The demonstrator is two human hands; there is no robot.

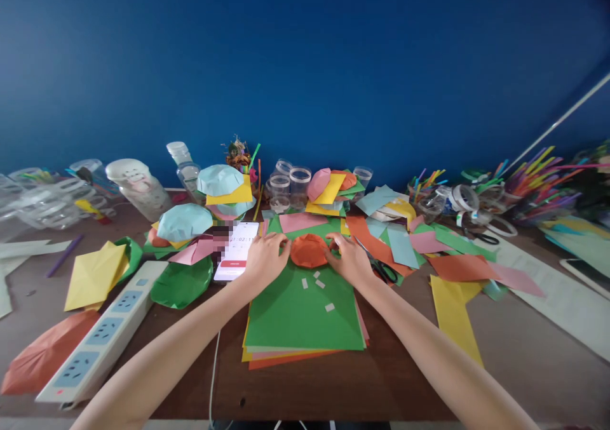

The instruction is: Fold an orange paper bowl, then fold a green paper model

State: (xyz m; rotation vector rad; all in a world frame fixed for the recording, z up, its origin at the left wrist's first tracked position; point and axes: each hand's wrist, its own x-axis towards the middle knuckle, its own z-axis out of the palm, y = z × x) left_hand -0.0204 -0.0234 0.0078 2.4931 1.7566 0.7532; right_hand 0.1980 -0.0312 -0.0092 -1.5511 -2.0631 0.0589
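Note:
A round orange paper dish [309, 251] with a creased, folded rim lies near the top of a stack of coloured paper [295, 315], whose uppermost sheet is green. My left hand [268, 255] has its curled fingers at the dish's left edge. On the opposite side, my right hand [351, 260] pinches the right edge between thumb and fingers. Several small white paper pieces [320, 284] are scattered on the green sheet just below the dish. Black-handled scissors [384, 271] rest beside my right wrist, partly under coloured scraps.
A phone [238, 252] lies left of my left hand. Further left are a white power strip [102, 331], a green paper dish [183, 284] and yellow sheets [95, 274]. Coloured strips [462, 268] spread to the right. Clear plastic cups [300, 185] and straws [538, 176] line the blue wall.

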